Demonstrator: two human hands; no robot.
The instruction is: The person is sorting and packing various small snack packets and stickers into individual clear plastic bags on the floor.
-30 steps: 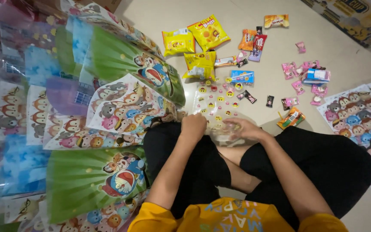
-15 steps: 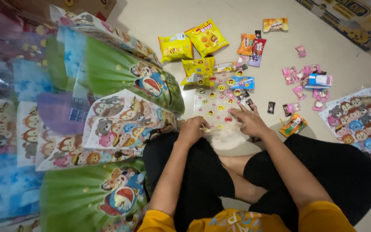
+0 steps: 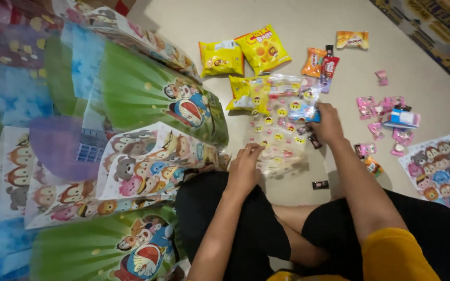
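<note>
**Clear bag stretched between two hands, long axis running away from the body**

Head view: Beige floor [image 3: 308, 15] carries scattered snack packets. A clear plastic bag printed with yellow faces [image 3: 282, 130] lies ahead of the knees. Left hand [image 3: 244, 167] pinches its near edge, fingers closed on the film. Right hand [image 3: 327, 123], farther out, grips the bag's right side beside a small blue-and-white packet [image 3: 302, 111]. Yellow snack packets [image 3: 246, 52] lie beyond, nearer the right hand.

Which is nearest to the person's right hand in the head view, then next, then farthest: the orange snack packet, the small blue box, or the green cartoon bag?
From the right hand:
1. Small blue box, on its right.
2. Orange snack packet, farther up the floor.
3. Green cartoon bag, far left.
</note>
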